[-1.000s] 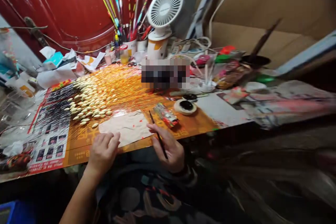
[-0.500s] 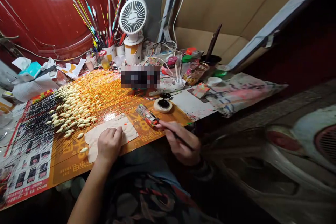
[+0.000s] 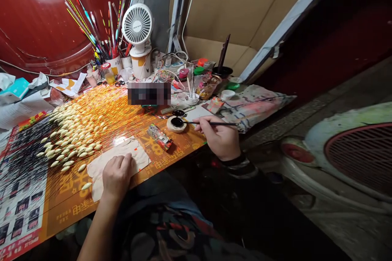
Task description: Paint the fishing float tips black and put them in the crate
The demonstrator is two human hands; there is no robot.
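Observation:
My right hand (image 3: 224, 140) grips a thin dark paintbrush (image 3: 196, 122) by its handle. The brush lies almost level, its tip at the black paint (image 3: 177, 122) in a small round pale pot (image 3: 183, 128). My left hand (image 3: 116, 173) rests with curled fingers on a pale, creased cloth (image 3: 137, 153) spotted with orange. What its fingers enclose, if anything, is hidden. Between the hands lies a paint-smeared block (image 3: 159, 136). Left of the cloth spread many cream-coloured fishing float bodies (image 3: 78, 130) on thin stems, and a single float (image 3: 86, 186) sits by the cloth's edge.
A small white fan (image 3: 137, 24) stands behind, near cups of brushes and long floats (image 3: 114, 64). Paint jars (image 3: 183, 74) and a stained cloth (image 3: 257, 104) occupy the right part of the table. A greenish-white machine with a red grille (image 3: 361, 151) is at far right.
My right hand has moved away from the block, bringing the brush tip to the black paint pot. My left hand stays on the cloth. The view has shifted to the right.

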